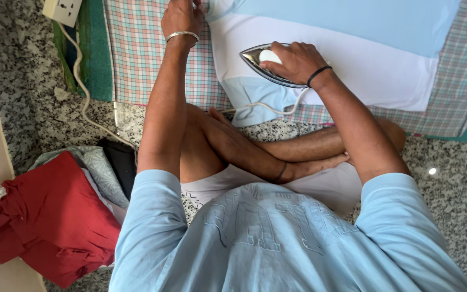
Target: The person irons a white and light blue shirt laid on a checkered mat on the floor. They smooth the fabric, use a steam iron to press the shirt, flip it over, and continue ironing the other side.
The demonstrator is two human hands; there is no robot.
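Note:
I sit cross-legged on the floor. My right hand (294, 60) grips the white handle of a shiny metal iron (256, 58), which rests on a white and light blue garment (363, 59). My left hand (181, 16) presses down on the garment's edge at the top, with a metal bangle on the wrist. The garment lies flat on a checked cloth (141, 54) spread over the floor. A white cord (266, 108) runs from the iron across the cloth.
A pile of clothes, red on top (49, 216) with grey and black pieces beside it, lies at my left. A white power socket block (63, 10) with its cable (85, 97) sits at the top left on the speckled granite floor (460, 189).

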